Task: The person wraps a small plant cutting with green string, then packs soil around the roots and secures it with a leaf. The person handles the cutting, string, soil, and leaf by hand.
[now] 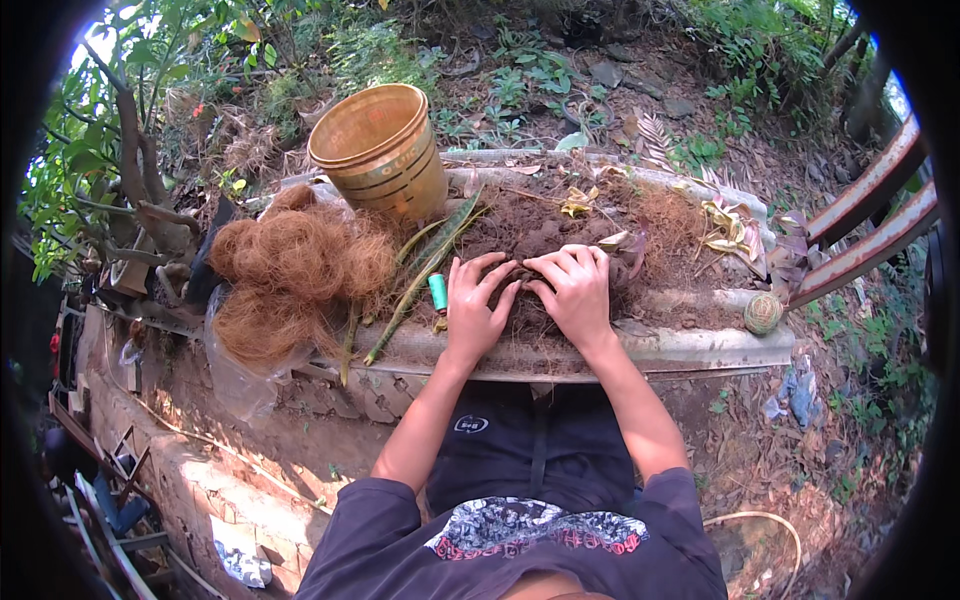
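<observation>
Both of my hands are at a heap of dark, fibrous soil on a corrugated sheet. My left hand and my right hand face each other with curled fingers, thumbs almost meeting. Between their fingertips they hold a dark soil clump, mostly covered by the fingers. Just left of my left hand is a green thread spool. Long green leaves, one broad with pale edges, lie beyond the spool. A thread-wrapped ball rests at the sheet's right end.
Brown coconut fibre is heaped at the left, partly on a clear plastic bag. Behind it a yellowish plastic bucket stands tilted. Wilted leaves lie at right, near rusty metal bars. The corrugated sheet's edge runs before me.
</observation>
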The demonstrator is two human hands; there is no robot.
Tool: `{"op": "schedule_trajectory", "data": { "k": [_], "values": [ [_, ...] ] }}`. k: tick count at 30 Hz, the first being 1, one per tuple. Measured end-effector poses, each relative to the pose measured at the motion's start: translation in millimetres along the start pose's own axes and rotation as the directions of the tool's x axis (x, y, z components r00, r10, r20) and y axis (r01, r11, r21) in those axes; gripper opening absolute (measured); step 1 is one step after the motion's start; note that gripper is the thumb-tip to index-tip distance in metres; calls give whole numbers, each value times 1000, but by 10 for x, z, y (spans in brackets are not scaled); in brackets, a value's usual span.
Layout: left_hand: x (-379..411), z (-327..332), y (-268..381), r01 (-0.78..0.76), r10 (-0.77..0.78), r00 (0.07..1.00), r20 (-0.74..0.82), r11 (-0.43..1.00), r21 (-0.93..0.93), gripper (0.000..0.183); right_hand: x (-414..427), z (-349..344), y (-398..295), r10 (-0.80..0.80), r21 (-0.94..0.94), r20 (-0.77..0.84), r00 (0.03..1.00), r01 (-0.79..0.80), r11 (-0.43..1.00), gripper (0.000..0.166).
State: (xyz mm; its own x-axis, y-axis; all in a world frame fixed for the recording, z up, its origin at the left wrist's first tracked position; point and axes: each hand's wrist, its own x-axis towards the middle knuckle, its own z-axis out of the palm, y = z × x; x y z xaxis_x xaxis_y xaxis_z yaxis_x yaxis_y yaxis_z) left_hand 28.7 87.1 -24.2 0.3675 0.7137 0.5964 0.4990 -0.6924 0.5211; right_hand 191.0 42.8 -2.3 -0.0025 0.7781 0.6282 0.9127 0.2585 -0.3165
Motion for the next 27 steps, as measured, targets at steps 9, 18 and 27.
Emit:
{"op": "schedule_trajectory", "data": {
  "k": [9,18,27],
  "values": [
    [75,60,-35,74,-81,994,74,993,89,59,16,-154,44,80,120,10,997,-81,989,35],
    [224,64,-176,42,-54,992,111,993,107,48,136,-156,-36,39,-12,177,983,-37,999,31],
    [316,-33,-288,226,-211,965,154,970,-89,40,326,-108,214,170,-89,310,935,-149,985,45]
  ]
}}
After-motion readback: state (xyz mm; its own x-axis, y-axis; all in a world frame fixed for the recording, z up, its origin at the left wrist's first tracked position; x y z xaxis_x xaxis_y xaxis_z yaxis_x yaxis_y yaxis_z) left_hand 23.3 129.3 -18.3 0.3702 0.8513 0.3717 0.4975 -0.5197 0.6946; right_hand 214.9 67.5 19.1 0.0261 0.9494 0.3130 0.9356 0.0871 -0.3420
